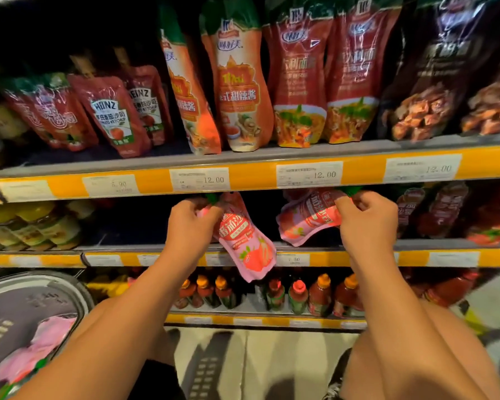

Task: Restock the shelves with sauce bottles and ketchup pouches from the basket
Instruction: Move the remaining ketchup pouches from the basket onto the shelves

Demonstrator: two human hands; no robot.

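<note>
My left hand (189,226) grips the top of a pink ketchup pouch (247,245) that hangs down in front of the middle shelf's orange edge (344,256). My right hand (368,219) pinches a second pink ketchup pouch (306,220) near its green cap, holding it tilted just above the middle shelf. Both hands are at the mouth of the middle shelf, under the upper shelf's price strip. The grey basket (32,295) stands at lower left with more pink pouches (38,347) inside.
The upper shelf (243,174) holds standing red, orange and dark sauce pouches. Yellow jars (35,226) sit on the middle shelf's left, dark red pouches (445,212) on its right. Sauce bottles (298,295) with orange and red caps fill the bottom shelf. My knee is at lower right.
</note>
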